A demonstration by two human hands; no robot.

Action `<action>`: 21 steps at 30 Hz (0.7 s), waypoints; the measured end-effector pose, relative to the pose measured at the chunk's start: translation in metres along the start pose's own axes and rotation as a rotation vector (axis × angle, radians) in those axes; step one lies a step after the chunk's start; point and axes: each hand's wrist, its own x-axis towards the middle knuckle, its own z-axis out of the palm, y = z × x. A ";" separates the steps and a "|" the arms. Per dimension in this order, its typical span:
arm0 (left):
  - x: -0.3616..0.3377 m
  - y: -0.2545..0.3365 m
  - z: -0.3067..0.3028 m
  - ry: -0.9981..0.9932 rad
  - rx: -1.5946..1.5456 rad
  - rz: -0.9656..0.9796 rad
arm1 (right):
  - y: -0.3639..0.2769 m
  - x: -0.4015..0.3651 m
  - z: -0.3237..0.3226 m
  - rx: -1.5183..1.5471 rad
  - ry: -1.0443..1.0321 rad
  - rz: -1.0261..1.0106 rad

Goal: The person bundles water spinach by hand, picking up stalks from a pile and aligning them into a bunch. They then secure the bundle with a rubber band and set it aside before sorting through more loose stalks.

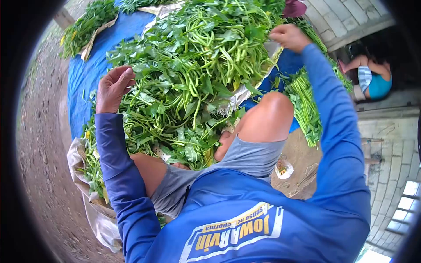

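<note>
A large heap of leafy green stems (193, 74), which look like water spinach, spreads in front of my bent knees. My left hand (115, 90) is raised at the heap's left side, thumb pressed against curled fingers. Whatever it may hold cannot be told from the leaves behind it. Over the heap's upper right edge is my right hand (290, 37), its fingers closed together, with their contents hidden. Beside my right knee, a neat bunch of long green stems (303, 105) lies below the right forearm.
A blue tarp (81, 83) lies under the greens. More greens (98, 19) rest on a sack at the upper left. A pale sack (79, 158) stands by my left leg. A small white bag (284, 169) lies on the ground at right. Another person (372, 76) is crouched farther right.
</note>
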 end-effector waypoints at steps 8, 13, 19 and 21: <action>0.005 0.001 -0.026 0.107 0.253 0.104 | -0.100 0.086 0.196 -0.280 -0.011 -0.258; 0.017 0.000 -0.039 0.155 0.390 0.101 | -0.131 0.073 0.289 -0.290 -0.254 0.030; 0.014 -0.003 -0.044 0.115 0.448 0.068 | -0.135 0.046 0.347 -0.232 -0.228 0.339; 0.011 -0.002 -0.048 0.121 0.474 0.055 | -0.136 0.044 0.362 -0.147 -0.131 0.365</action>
